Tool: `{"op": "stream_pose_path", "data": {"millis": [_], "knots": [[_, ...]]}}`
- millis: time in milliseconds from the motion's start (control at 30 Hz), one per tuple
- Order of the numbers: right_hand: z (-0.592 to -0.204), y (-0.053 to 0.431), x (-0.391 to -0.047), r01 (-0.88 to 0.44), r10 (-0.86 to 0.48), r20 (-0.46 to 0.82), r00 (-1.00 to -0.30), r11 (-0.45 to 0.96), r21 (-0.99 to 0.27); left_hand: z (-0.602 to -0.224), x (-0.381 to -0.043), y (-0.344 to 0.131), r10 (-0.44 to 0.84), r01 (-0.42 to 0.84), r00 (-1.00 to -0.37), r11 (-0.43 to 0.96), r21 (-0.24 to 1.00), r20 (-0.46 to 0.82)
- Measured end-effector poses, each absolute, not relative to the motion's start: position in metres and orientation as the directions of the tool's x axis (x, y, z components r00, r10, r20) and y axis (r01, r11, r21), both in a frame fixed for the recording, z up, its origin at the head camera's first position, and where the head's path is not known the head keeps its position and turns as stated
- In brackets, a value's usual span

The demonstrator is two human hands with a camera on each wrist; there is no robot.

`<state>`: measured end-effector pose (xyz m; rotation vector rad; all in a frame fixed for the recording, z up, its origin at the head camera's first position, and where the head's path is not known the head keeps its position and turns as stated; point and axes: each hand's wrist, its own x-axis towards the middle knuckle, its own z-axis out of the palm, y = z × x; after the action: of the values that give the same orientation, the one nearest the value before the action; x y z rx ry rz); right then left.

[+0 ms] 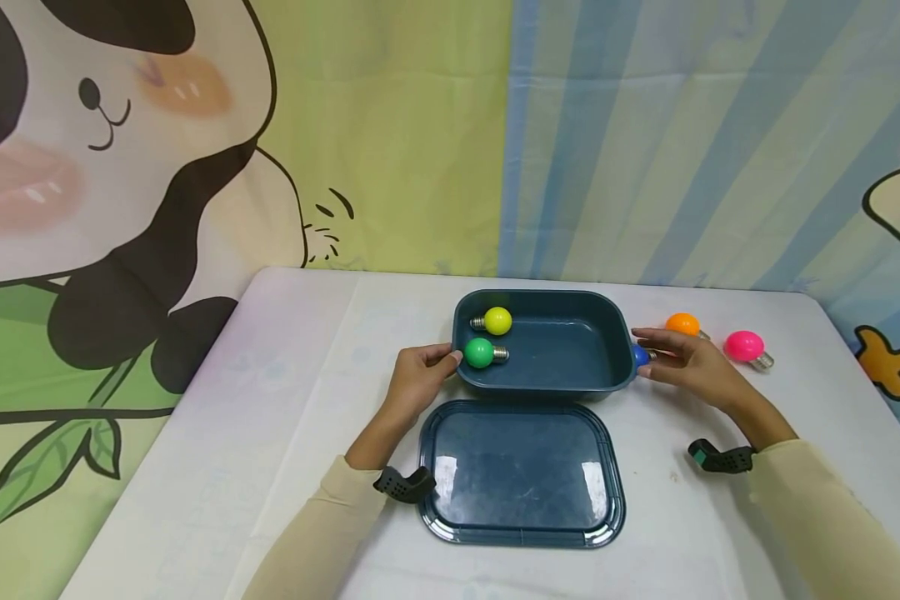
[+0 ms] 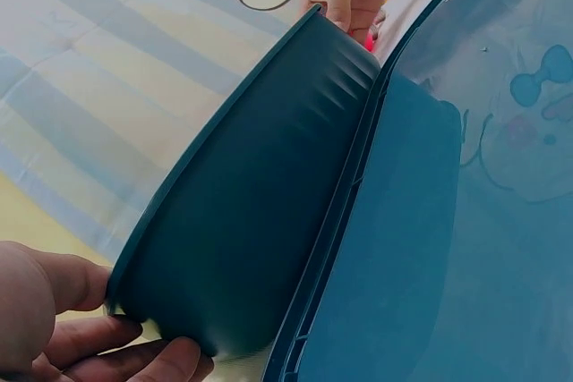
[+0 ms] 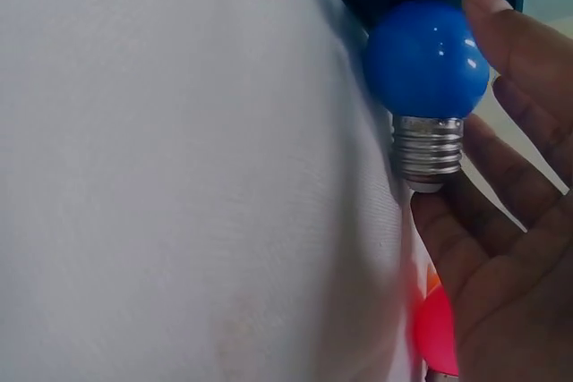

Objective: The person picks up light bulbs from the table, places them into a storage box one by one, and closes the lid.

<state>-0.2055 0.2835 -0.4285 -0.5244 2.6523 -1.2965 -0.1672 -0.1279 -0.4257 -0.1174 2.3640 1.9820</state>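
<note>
A dark blue-green plastic box (image 1: 562, 388) stands uncovered on the table. Its left end is held by my left hand (image 1: 418, 372), thumb at the rim and fingers against the outer wall, as the left wrist view shows. Inside lie a yellow light bulb (image 1: 498, 321) and a green light bulb (image 1: 479, 352), both near the left end. At the box's right end, my right hand (image 1: 678, 360) has its fingers spread loosely around a blue light bulb (image 3: 425, 64) with a silver screw base. Whether the fingers touch this bulb is hard to tell.
The box's flat lid (image 1: 523, 475) lies in front of it on the white table (image 1: 307, 500). Beyond my right hand are an orange light bulb (image 1: 682, 324) and a pink light bulb (image 1: 744, 346). A printed curtain (image 1: 420, 167) hangs behind the table.
</note>
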Motion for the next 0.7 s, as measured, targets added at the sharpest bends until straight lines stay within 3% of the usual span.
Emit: {"op": "stream_pose_path", "data": {"millis": [700], "knots": [[-0.413, 0.278, -0.202, -0.128, -0.255, -0.085, -0.963, 0.712, -0.691, -0.428, -0.168, -0.128, -0.028, -0.09, -0.996, 0.169, 0.981, -0.087]]}}
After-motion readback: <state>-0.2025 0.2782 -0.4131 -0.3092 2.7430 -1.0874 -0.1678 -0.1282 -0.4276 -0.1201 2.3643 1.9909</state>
